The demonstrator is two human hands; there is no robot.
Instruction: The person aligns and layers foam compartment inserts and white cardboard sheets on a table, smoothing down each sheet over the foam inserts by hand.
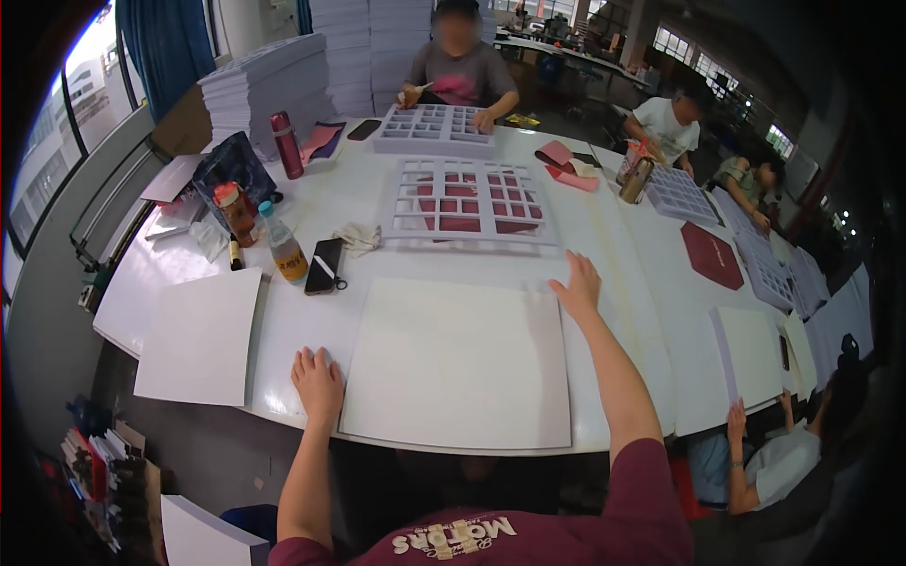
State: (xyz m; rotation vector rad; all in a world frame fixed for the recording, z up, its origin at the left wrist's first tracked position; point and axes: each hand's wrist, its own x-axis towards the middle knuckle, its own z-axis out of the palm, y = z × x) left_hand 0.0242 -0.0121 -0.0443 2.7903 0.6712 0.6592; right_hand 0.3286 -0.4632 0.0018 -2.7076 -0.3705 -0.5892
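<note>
A large white board (pixel 458 363) lies flat on the white table (pixel 623 349) in front of me. By its left edge, my left hand (pixel 318 382) rests palm down on the table with its fingers stretched out and nothing held. My right hand (pixel 578 285) is near the board's far right corner, thumb and fingers spread, holding nothing; whether it touches the board I cannot tell. Beyond the board sits a white compartment grid frame (pixel 406 217), with dark red pieces (pixel 453 203) showing through its openings.
Left of me are another white board (pixel 198 335), a phone (pixel 325 264), a drink bottle (pixel 283 247), a cloth (pixel 359 239) and a red thermos (pixel 286 146). Across the table a person works at another grid tray (pixel 434 141). More people sit on the right, near a dark red folder (pixel 712 256).
</note>
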